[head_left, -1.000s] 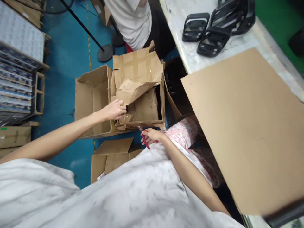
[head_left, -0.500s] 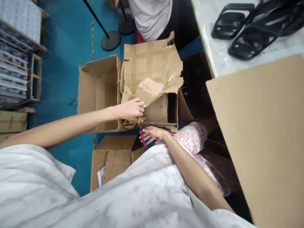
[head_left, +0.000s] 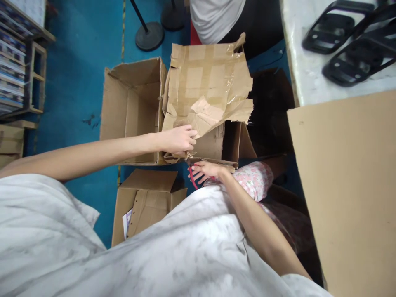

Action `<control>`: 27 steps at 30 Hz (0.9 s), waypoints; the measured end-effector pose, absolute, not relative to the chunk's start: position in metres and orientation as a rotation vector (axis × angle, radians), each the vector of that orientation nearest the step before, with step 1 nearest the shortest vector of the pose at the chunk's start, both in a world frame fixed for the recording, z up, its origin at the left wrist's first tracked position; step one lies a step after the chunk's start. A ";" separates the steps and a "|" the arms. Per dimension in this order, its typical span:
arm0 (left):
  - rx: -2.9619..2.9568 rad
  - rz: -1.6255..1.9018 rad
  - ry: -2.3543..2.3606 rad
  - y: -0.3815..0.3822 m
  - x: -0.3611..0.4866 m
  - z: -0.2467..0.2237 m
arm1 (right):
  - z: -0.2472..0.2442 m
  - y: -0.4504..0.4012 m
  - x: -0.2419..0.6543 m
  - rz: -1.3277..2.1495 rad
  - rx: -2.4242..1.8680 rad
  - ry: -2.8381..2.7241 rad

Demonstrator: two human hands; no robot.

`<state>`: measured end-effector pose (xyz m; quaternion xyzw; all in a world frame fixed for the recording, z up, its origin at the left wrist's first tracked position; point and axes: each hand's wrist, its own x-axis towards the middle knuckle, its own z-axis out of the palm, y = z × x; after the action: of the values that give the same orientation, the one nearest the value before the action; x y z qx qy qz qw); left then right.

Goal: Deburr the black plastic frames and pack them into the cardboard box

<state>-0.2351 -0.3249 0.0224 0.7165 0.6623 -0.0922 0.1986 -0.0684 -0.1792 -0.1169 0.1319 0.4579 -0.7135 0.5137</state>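
Note:
My left hand (head_left: 181, 139) is closed on the crumpled edge of a torn, taped cardboard flap (head_left: 213, 68). That flap lies over the top of an open carton (head_left: 208, 144), leaving part of its inside showing. Just below, my right hand (head_left: 207, 170) holds a pair of red-handled pliers (head_left: 193, 178). The handles are spread apart, with several fingers stretched past them. The dark jaws point up at the crumpled cardboard under my left hand; whether they bite into it I cannot tell.
An open carton (head_left: 144, 107) adjoins on the left; another open box (head_left: 151, 206) stands nearer my body. At right are a cardboard sheet (head_left: 346, 185) and a white table (head_left: 305, 82) bearing black plastic parts (head_left: 346, 62). A person in a white shirt (head_left: 216, 18) is beyond, near a round stand base (head_left: 150, 36).
The view has shifted, so the cartons and both hands sit slightly further right and higher. My hands keep about the same hold on the flap and pliers.

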 end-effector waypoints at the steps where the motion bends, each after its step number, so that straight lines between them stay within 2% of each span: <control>1: 2.008 -0.250 1.855 -0.325 -0.235 0.022 | -0.116 -0.178 -0.069 -1.720 0.315 1.097; 14: 2.108 -0.088 1.890 -0.334 -0.242 0.010 | -0.115 -0.182 -0.086 -1.642 0.252 1.016; 21: 2.057 0.056 1.881 -0.334 -0.235 0.001 | -0.116 -0.217 -0.073 -1.824 0.404 1.088; 27: 1.748 0.222 2.125 -0.343 -0.256 0.032 | -0.078 -0.266 -0.068 -2.076 0.530 1.034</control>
<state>-0.2563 -0.3426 0.0323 0.6217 0.7559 0.0789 0.1895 -0.0683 -0.2661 -0.0782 0.2069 0.4034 -0.8099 0.3722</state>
